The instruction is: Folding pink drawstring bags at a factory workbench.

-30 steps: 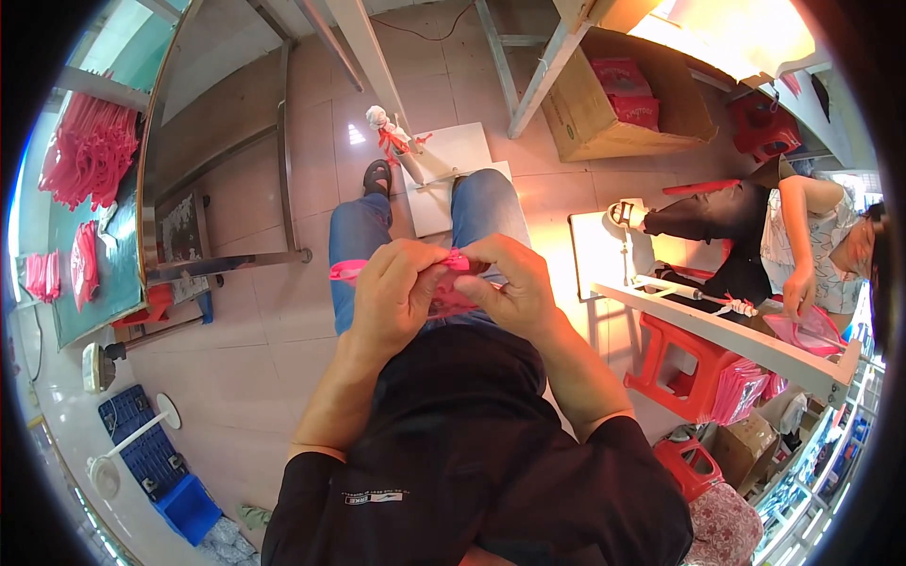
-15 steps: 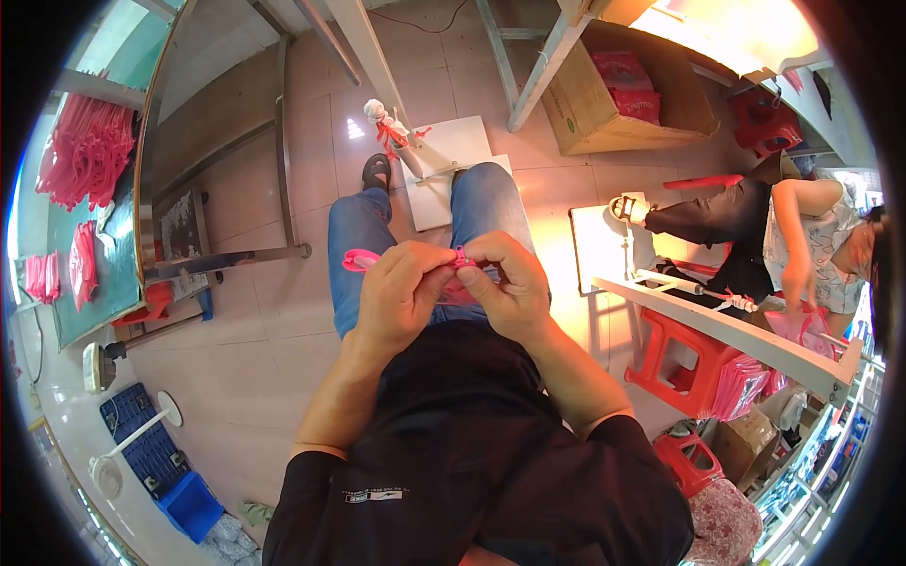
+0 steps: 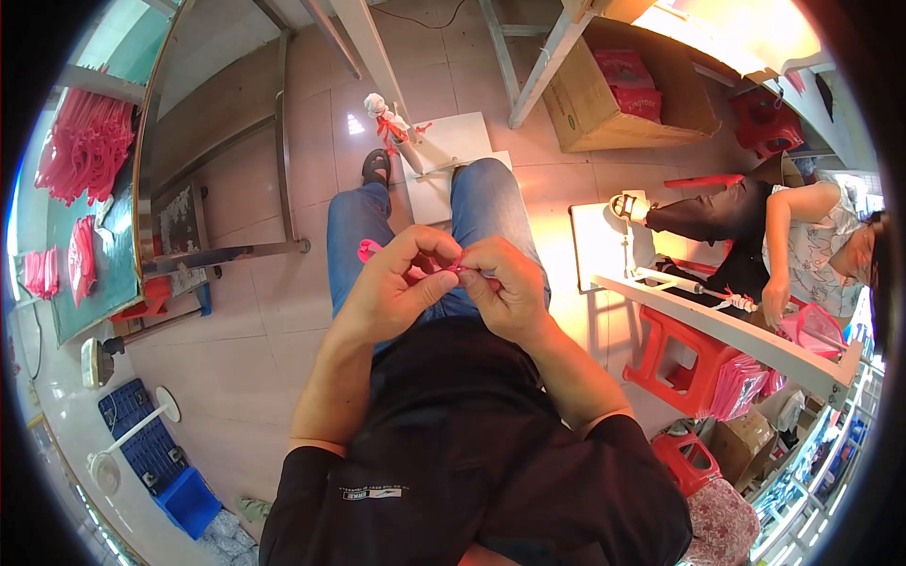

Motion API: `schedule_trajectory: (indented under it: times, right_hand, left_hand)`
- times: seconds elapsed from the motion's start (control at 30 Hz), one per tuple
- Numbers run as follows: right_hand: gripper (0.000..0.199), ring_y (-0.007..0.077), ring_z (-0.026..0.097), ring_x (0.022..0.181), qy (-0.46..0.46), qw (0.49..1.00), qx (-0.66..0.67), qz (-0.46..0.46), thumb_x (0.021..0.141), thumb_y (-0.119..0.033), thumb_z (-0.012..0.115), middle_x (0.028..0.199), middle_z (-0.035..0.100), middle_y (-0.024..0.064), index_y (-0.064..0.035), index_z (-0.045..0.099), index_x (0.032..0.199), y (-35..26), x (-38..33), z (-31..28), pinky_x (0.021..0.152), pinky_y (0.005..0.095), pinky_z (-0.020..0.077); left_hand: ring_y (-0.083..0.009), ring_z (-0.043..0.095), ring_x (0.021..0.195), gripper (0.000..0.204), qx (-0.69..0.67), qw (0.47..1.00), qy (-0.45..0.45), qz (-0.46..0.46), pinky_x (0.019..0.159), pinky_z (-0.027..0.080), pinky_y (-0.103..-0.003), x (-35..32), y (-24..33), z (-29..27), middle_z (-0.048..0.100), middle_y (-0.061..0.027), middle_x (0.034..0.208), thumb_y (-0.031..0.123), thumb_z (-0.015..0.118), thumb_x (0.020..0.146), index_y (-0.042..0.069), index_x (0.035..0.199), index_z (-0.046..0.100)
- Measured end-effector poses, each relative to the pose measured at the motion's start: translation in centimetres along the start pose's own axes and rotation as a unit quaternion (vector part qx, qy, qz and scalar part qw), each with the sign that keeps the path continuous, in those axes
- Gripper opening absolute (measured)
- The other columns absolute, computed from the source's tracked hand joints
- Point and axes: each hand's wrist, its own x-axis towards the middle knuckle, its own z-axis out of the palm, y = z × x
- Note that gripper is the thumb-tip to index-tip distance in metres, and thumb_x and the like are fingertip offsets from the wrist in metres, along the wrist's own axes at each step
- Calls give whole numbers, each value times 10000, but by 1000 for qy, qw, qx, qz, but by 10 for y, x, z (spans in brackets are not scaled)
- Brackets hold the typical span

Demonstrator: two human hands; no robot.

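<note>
Over my lap, my left hand (image 3: pixel 401 283) and my right hand (image 3: pixel 505 288) meet fingertip to fingertip. Between them is a small bright pink strip, mostly covered by my fingers. A looped end of the pink strip (image 3: pixel 368 250) sticks out past the back of my left hand; the part joining it to my fingertips is hidden. Both hands are closed in a pinch, thumbs against forefingers. Below them are my jeans (image 3: pixel 491 208).
Pink pieces (image 3: pixel 90 141) lie piled on the green table at left. Ahead stands a metal post wrapped in white and red (image 3: pixel 387 118). A cardboard box (image 3: pixel 576 118) holds pink packs. At right, a co-worker (image 3: pixel 812 226) sits by a metal frame and red stools (image 3: pixel 661 368).
The pink loop shows less and sits nearer my left hand, which has turned slightly. The pink strip at my fingertips is more covered. The co-worker's arm has shifted left.
</note>
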Motion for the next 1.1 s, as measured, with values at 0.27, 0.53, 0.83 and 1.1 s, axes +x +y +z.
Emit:
schedule_trajectory:
  times: [0.27,0.53,0.83,1.1]
  right_hand:
    - [98,184,632,745,-3,1000,5,-5,903,-35,713,899,653,90,-32,634,962,4,-2,0,656,277,503]
    - [71,181,643,784,4,1000,13,4,921,-21,689,908,656,101,-4,625,945,5,-4,1,684,278,518]
    - [68,135,588,760,-1,999,41,25,980,-57,621,891,617,87,4,595,961,11,-10,0,668,246,469]
    - [63,89,532,714,14,994,75,80,990,-52,608,866,585,40,-2,585,959,9,-8,-2,653,221,441]
  left_hand:
    - [-73,580,903,257,-20,999,-11,-37,758,486,-224,-1,-4,-4,603,-32,1082,39,691,935,27,1177,604]
    - [-108,585,923,166,-130,991,3,-28,801,492,-260,-3,-12,-3,578,-34,1020,-4,674,935,16,1092,625]
    - [-210,657,840,147,192,967,65,152,700,531,-308,1,3,1,649,-74,932,-38,723,848,50,960,688]
    - [-243,657,819,143,236,952,85,176,694,533,-329,-5,-8,-3,650,-84,925,-33,723,838,54,947,695]
